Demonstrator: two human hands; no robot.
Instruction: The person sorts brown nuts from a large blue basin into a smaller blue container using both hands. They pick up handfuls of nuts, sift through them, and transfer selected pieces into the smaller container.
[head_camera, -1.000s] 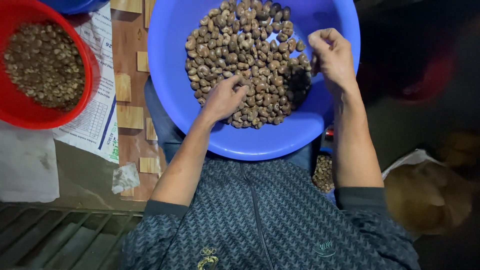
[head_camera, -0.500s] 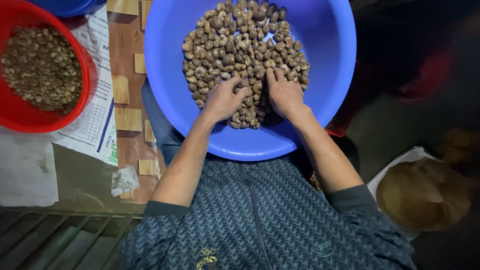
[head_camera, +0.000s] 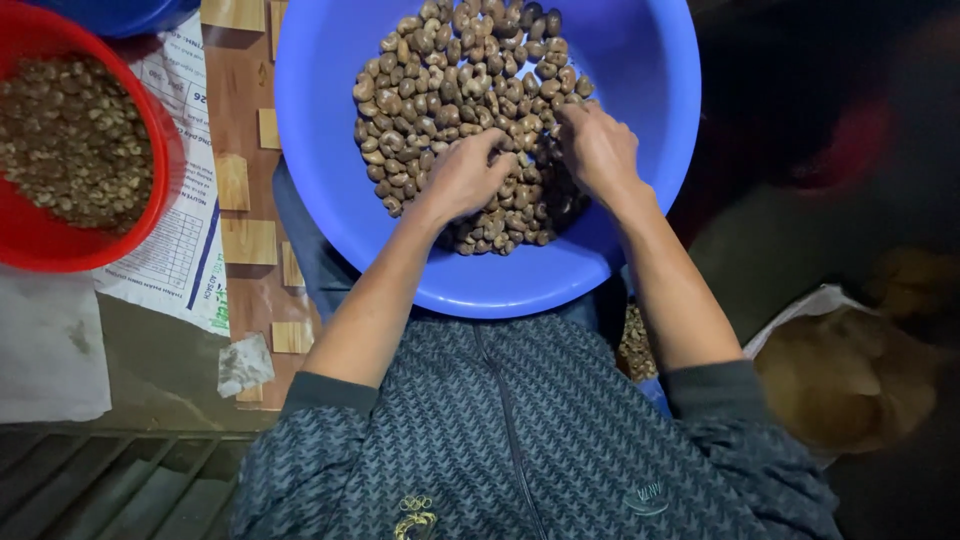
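Brown, curved cashew nuts (head_camera: 450, 90) lie heaped in a round blue basin (head_camera: 320, 130); the heap is loose. It fills the basin's middle.

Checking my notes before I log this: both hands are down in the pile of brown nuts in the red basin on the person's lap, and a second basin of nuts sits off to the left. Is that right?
Not quite: the basin on the lap is blue, not red. The head view shows the left hand and right hand resting on the pile of brown nuts in the blue basin. The red basin is the second one, off to the left, also holding nuts.
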